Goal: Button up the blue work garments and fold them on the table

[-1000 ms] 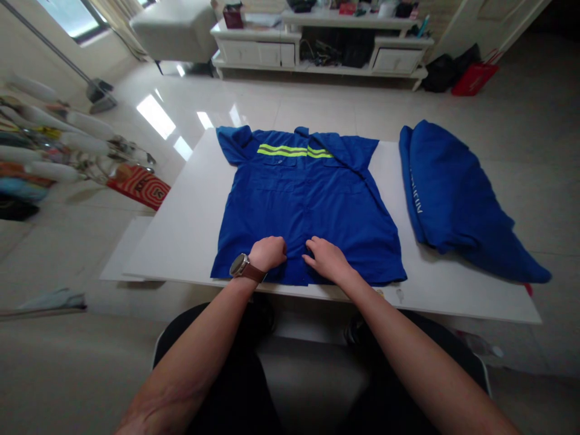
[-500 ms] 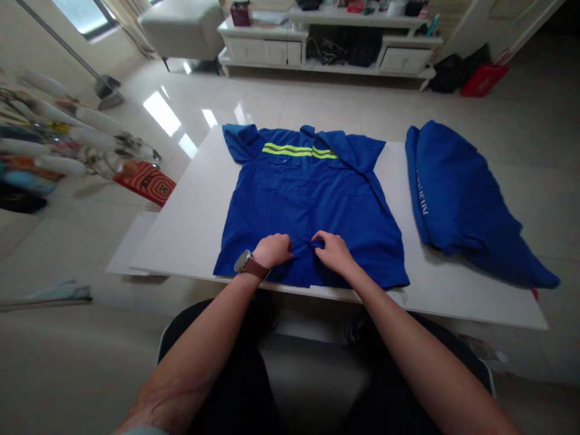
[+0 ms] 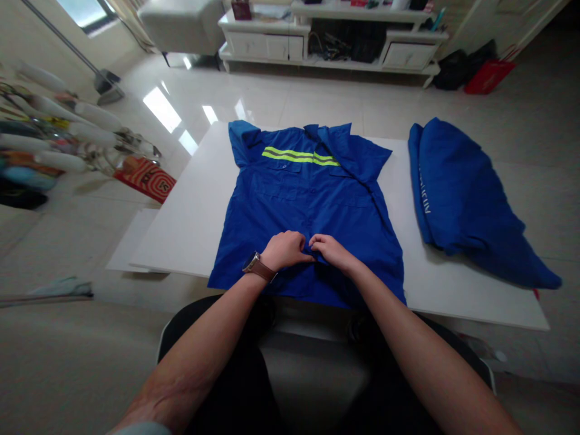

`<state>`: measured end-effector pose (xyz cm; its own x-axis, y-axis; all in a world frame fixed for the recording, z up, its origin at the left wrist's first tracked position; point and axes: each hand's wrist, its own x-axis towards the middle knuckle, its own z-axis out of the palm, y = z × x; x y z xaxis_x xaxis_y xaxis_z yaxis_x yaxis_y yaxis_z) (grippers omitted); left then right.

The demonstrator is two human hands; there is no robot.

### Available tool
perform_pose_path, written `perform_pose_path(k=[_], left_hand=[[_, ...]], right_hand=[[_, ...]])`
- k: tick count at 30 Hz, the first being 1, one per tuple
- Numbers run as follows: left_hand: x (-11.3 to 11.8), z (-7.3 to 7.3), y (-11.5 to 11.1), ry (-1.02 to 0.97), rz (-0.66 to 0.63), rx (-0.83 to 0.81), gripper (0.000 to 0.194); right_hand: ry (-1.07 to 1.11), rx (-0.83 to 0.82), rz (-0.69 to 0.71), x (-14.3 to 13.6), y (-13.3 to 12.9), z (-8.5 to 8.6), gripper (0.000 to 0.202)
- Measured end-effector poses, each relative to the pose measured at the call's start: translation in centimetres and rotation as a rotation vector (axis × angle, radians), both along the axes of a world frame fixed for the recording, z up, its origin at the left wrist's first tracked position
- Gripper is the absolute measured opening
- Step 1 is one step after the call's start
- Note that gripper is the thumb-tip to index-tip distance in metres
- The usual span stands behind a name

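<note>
Two bare hands meet at the front placket of a blue work shirt spread on a white desk.
The right hand has its fingers curled, pinching cloth at the placket; the left hand, with a wristwatch above it, rests just beside it, thumb stretched inward, and whether it grips any fabric I cannot tell. The shirt lies face up, collar at 12 o'clock, hem at 6 o'clock covering the desk's near edge. A yellow-green reflective stripe crosses its chest, one end under a folded sleeve. At 3 o'clock, apart from the shirt, sits a heaped blue garment with white lettering. Beyond the desk, at 12 o'clock, stands a white TV cabinet.
</note>
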<state>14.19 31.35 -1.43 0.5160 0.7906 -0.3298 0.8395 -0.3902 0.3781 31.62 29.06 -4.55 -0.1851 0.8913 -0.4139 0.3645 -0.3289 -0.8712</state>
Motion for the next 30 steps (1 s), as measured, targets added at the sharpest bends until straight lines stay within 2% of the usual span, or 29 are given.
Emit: perform_pose_path(k=[2, 5, 11, 20, 26, 30], left_hand=[[0.11, -0.07, -0.02, 0.000, -0.003, 0.024, 0.022], [0.13, -0.12, 0.07, -0.009, -0.013, 0.040, 0.012], [-0.04, -0.02, 0.14, -0.059, -0.042, 0.086, 0.023], [-0.14, -0.37, 0.64, -0.127, -0.097, 0.086, 0.021], [-0.19, -0.58, 0.78, -0.171, -0.098, 0.054, 0.020], [-0.15, -0.63, 0.86, -0.190, -0.077, 0.048, 0.020]], right_hand=[[-0.016, 0.015, 0.014, 0.12, -0.22, 0.09, 0.003], [-0.113, 0.068, 0.013, 0.36, -0.41, 0.06, 0.008], [-0.159, 0.159, 0.034, 0.76, -0.12, -0.17, 0.013], [-0.191, 0.190, 0.047, 0.86, -0.43, -0.24, 0.016], [-0.364, 0.243, 0.031, 0.72, -0.68, 0.15, 0.014], [-0.396, 0.281, 0.009, 0.53, -0.84, 0.03, 0.015]])
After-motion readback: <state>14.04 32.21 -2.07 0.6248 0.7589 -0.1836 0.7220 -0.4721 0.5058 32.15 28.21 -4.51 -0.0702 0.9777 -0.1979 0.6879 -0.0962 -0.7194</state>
